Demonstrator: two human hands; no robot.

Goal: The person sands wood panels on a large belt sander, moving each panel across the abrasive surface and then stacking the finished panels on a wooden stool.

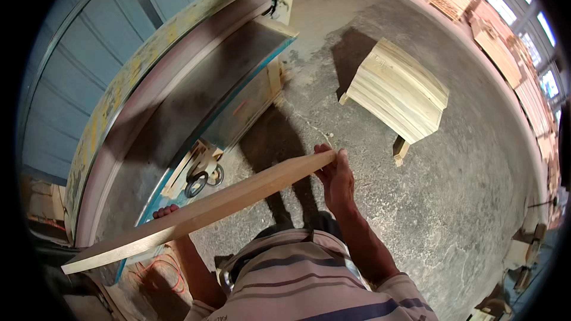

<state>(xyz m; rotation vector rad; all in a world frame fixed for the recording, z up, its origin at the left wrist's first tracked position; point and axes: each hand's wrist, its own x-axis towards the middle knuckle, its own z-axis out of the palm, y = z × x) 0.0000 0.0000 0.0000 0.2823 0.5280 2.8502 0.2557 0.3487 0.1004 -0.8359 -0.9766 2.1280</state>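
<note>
A long wooden plank point(232, 196) lies across in front of me, held in both hands. Its near-left end reaches past the lower edge of a long belt sander point(196, 83). My right hand point(336, 175) grips the far-right end, thumb on the edge and fingers behind it. My left hand point(168, 213) is wrapped round the plank from underneath, nearer its left end; fingertips show over the far edge and the palm is hidden. The sander's upright belt point(172, 53) stands beyond a dark flat table point(238, 53).
Black handwheels point(202, 181) stick out below the sander's table. A stack of pale planks point(398, 92) rests on wooden supports to the right on the concrete floor point(452, 190). An orange cable point(160, 276) lies at lower left. Timber piles point(499, 47) line the far right.
</note>
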